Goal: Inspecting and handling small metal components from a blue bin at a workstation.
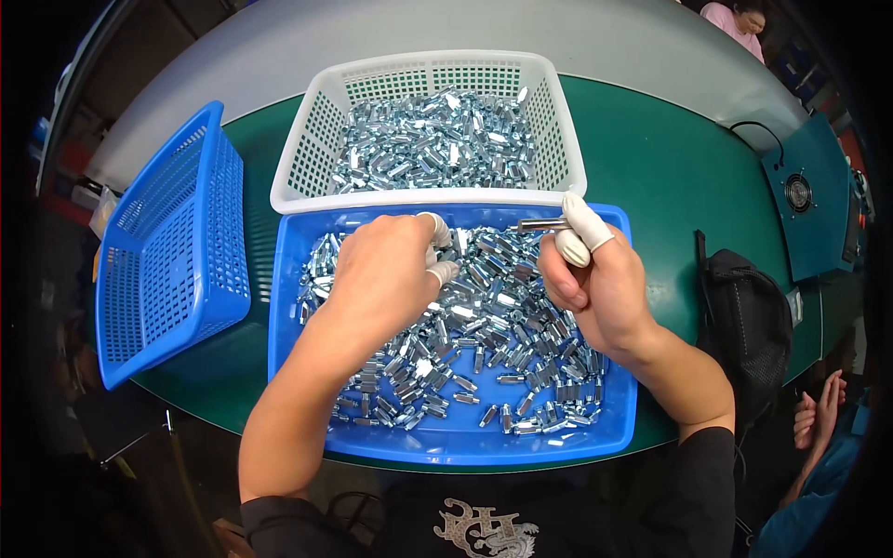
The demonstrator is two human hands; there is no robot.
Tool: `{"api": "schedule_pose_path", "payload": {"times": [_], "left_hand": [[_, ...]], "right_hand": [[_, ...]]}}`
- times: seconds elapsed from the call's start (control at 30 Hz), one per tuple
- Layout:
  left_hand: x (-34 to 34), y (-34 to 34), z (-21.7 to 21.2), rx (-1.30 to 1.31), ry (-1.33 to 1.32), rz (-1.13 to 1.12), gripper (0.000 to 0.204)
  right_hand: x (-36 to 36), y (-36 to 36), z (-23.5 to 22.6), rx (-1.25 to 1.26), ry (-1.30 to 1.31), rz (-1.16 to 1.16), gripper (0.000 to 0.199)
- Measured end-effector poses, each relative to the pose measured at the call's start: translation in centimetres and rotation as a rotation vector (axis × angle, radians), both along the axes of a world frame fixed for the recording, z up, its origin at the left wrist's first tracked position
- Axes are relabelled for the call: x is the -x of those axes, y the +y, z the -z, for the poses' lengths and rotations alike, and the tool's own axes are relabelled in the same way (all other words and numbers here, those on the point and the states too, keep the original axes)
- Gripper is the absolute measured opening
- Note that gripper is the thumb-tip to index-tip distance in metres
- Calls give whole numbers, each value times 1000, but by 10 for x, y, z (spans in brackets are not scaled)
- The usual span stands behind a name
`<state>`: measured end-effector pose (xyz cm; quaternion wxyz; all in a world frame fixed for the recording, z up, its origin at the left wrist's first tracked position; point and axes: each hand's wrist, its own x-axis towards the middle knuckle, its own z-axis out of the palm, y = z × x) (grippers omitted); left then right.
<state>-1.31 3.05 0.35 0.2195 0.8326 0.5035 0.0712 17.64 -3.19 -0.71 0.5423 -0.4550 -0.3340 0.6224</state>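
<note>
Shiny metal spacer [539, 224], horizontal, above a blue tray [446, 445] of spacers.

Two bare forearms reaching up from the lower edge, hands at mid-frame.

The left hand [381, 270] sits just left of centre, back upward, knuckles bent, its white-capped fingertips [443, 272] curled downward at its upper right. The right hand [600, 284] sits right of centre, turned with the thumb side toward the camera; its capped thumb and forefinger [586, 221] are pinched together in a closed grip pointing to the upper left. Both forearms angle inward from black short sleeves at the bottom.
</note>
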Motion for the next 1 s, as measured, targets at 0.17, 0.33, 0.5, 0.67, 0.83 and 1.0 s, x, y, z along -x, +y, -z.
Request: {"api": "schedule_pose_path", "payload": {"times": [0.17,0.33,0.5,0.67,0.83,1.0], "left_hand": [[-3,-5,-8,82,-347,20,24],[-12,-8,-11,481,-1023,-79,19],[-15,-12,-8,589,-1143,-55,22],[-13,-16,0,235,-979,78,19],[-12,-13,-4,-149,-788,252,17],[-21,-24,-2,413,-1218,-39,15]], "right_hand": [[-3,-1,1,-32,-11,-41,49],[2,-2,0,-52,-71,15,47],[1,-3,2,-99,-98,44,43],[2,-2,7,-199,-245,58,41],[-1,-6,7,-238,-404,12,41],[4,-9,-3,-173,-258,31,42]]}}
